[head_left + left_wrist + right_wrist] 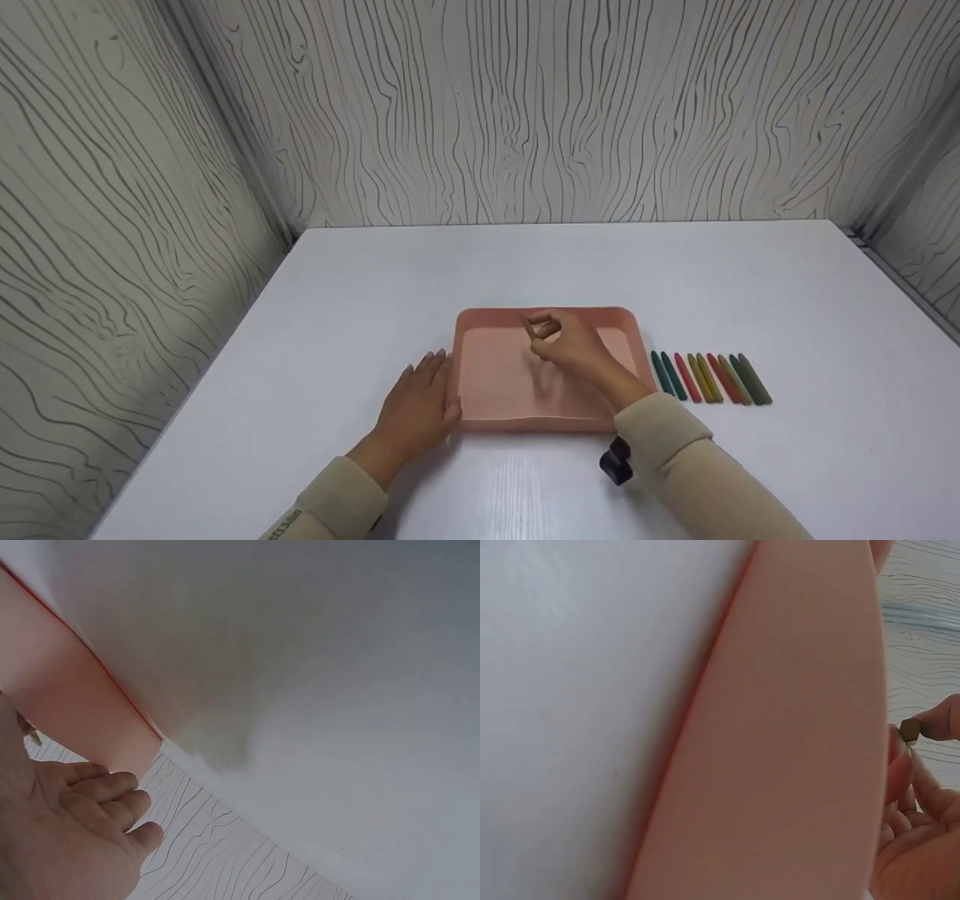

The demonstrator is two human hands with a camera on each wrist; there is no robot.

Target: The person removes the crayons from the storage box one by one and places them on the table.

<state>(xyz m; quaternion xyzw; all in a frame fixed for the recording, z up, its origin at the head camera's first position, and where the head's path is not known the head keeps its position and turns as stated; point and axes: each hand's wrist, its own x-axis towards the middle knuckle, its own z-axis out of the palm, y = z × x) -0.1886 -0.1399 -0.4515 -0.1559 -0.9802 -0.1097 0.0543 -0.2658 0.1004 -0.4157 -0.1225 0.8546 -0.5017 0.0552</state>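
Over the pink tray, my right hand pinches a brown crayon between thumb and fingers, its tip pointing up and away. In the right wrist view the hexagonal flat end of that crayon shows at the fingertips, past the tray wall. My left hand rests with fingers extended along the left side of the tray, thumb at its rim. From the left wrist, the palm and fingers appear beside the tray's outer wall.
To the right of the tray, several crayons lie side by side in a row, among them a teal crayon, a red crayon and a dark green crayon. Wood-grain patterned panels stand behind and beside the white table.
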